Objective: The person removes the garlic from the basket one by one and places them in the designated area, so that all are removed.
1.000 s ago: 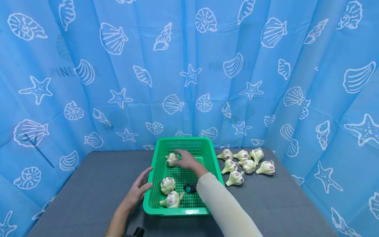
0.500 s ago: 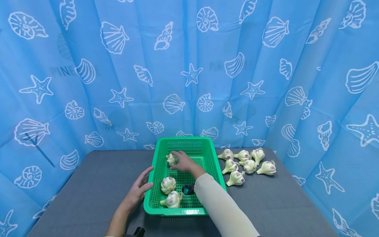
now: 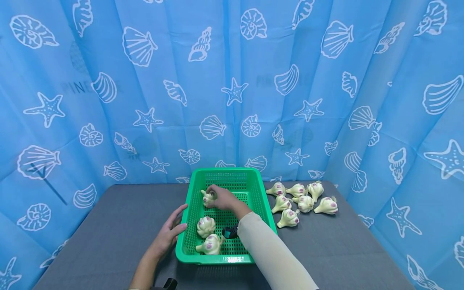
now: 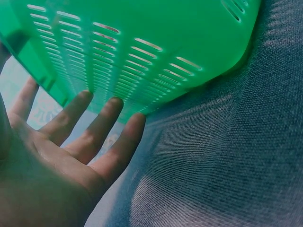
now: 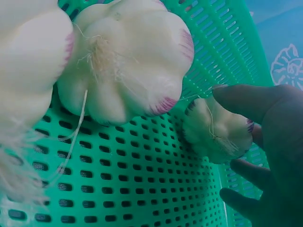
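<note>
In the head view, a green plastic basket [image 3: 229, 259] holds three garlic bulbs. My right hand [image 3: 225, 198] reaches inside and grips the far-left garlic bulb [image 3: 207, 199] between thumb and fingers. The right wrist view shows the thumb [image 5: 241, 98] against this bulb [image 5: 215, 135], with fingers partly hidden behind it. Two other bulbs, a rounded one [image 3: 206, 226] and one lying on its side [image 3: 209, 245], sit at the near left. Along the basket's left side rests my left hand [image 3: 167, 233]; its straight fingertips [image 4: 113, 104] touch the outer wall.
Several garlic bulbs [image 3: 303, 203] lie loose on the grey cloth-covered table [image 3: 348, 249], right of the basket. A dark wristband with a teal patch [image 3: 229, 232] is on the right wrist. Behind the table hangs a blue shell-print curtain [image 3: 232, 112].
My right hand has moved slightly left, its fingers closing round the far-left bulb, which has tilted and shifted slightly left. The left hand and the other bulbs stay in place.
</note>
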Tool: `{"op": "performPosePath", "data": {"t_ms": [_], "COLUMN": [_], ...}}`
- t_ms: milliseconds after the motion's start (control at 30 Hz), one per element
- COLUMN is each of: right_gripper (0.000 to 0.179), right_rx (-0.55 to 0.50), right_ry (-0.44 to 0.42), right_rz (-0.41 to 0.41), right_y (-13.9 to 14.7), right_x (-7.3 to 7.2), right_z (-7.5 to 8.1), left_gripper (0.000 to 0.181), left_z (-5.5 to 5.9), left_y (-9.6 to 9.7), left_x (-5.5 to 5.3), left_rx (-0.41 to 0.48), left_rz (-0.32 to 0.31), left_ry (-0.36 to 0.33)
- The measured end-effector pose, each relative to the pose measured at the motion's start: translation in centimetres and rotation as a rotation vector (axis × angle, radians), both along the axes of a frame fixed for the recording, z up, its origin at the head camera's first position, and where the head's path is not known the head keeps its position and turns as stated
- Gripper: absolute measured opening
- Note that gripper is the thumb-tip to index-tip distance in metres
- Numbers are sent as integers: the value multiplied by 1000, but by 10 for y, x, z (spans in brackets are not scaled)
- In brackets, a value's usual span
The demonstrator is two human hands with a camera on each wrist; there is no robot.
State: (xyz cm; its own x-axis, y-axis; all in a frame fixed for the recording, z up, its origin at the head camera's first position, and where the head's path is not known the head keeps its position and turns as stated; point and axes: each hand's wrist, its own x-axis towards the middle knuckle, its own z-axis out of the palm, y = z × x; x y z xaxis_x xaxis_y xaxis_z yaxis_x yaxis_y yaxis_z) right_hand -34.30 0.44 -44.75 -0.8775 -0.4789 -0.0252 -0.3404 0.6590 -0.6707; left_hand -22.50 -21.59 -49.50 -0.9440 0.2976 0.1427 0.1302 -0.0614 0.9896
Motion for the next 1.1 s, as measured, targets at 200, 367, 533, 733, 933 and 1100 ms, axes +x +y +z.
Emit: {"op": "performPosePath", "data": {"t_ms": [200,367,533,733,933,1100], "right_gripper": [34,27,29,33,34,35], "right_rx": [3,67,147,142,168,175], "right_ry": [36,34,-3,-8,-6,1], "right_rz": [29,89,150,155,150,126], "right_y": [-1,-2,-2,0,2,4], "right_x": [1,0,0,-2,-4,-5], "right_z": [1,-2,-6,-8,-3,0], "left_gripper": [62,63,62,63,63,63], "left_z": [0,-1,-1,-2,0,1], "left_y": [-1,-2,-3,-4,-2,-2], "left_x": [0,0,0,-1,0,0], "left_rx": [7,16,18,23,20,6], "left_rz": [-7,-23,-30,-42,-27,-4], "left_ry": [-1,7,18,23,18,6]}}
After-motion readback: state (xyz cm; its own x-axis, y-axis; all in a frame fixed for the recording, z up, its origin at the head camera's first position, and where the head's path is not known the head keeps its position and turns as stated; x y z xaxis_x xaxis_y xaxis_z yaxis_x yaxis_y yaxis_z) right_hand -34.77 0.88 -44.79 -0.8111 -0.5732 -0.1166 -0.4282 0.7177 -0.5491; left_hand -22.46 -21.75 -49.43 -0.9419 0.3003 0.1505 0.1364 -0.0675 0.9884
